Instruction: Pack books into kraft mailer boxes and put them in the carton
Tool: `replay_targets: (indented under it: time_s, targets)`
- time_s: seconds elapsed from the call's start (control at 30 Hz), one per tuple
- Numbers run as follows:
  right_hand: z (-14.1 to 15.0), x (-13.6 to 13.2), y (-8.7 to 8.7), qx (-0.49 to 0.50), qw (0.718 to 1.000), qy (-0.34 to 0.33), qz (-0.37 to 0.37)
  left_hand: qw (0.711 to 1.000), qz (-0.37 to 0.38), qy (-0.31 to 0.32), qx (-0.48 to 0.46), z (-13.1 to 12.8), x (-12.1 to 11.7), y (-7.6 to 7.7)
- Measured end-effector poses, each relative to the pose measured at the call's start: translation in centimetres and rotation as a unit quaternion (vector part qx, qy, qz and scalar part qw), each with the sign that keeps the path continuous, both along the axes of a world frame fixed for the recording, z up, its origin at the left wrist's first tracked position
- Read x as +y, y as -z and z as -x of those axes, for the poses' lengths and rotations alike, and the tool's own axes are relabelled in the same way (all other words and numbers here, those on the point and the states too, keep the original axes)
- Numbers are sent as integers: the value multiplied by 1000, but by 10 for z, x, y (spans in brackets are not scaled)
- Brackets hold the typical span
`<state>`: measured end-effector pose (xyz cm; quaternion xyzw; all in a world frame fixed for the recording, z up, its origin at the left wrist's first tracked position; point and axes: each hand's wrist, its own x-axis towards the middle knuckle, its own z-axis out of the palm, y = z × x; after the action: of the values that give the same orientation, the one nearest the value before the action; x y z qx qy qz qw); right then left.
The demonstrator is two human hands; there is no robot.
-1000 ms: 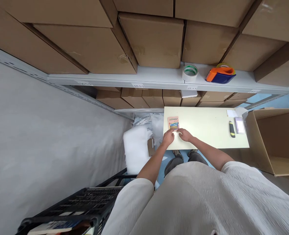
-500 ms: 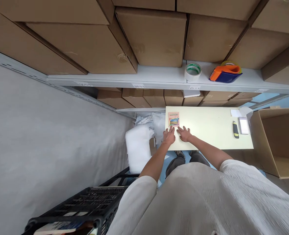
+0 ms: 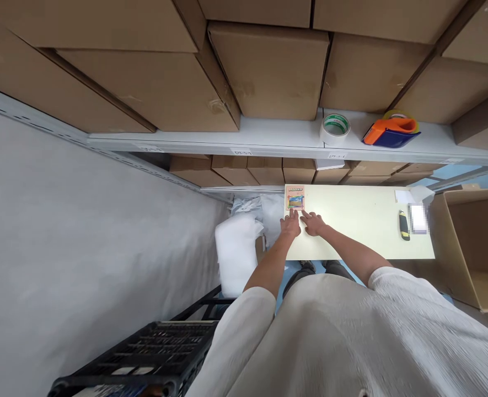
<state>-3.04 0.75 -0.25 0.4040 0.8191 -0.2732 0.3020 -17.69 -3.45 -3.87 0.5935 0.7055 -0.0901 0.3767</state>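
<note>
Pink booklet (image 3: 295, 191) lies at ten o'clock on the bench (image 3: 351, 226); left hand (image 3: 290, 224) and right hand (image 3: 313, 224) sit at its six-o'clock edge, each grip spread, empty.

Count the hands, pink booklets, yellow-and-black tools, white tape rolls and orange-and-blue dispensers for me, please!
Left hand and right hand: 2
Pink booklet: 1
Yellow-and-black tool: 1
White tape roll: 1
Orange-and-blue dispenser: 1
Total: 6
</note>
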Motion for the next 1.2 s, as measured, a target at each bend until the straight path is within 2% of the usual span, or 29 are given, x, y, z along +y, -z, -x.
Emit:
replay_targets:
  time_s: [0.3, 0.47, 0.67, 0.9, 1.07, 1.2]
  targets:
    - [5, 0, 3, -10, 1000, -8, -13, 1000, -19, 23, 1, 6, 3, 14]
    - [-12, 0, 5, 41, 998, 30, 26, 997, -59, 57, -10, 13, -11, 15]
    - [-58, -13, 10, 55, 991, 102, 62, 996, -47, 72, -4, 13, -33, 6]
    - [-116, -40, 10, 61, 985, 154, 57, 996, -20, 77, 31, -3, -48, -4]
    - [-168, -45, -6, 96, 973, 211, -8, 994, -54, 99, 8, -37, -48, -21]
    - [-218, -41, -32, 124, 958, 247, -76, 990, -97, 100, -29, -72, -48, -37]
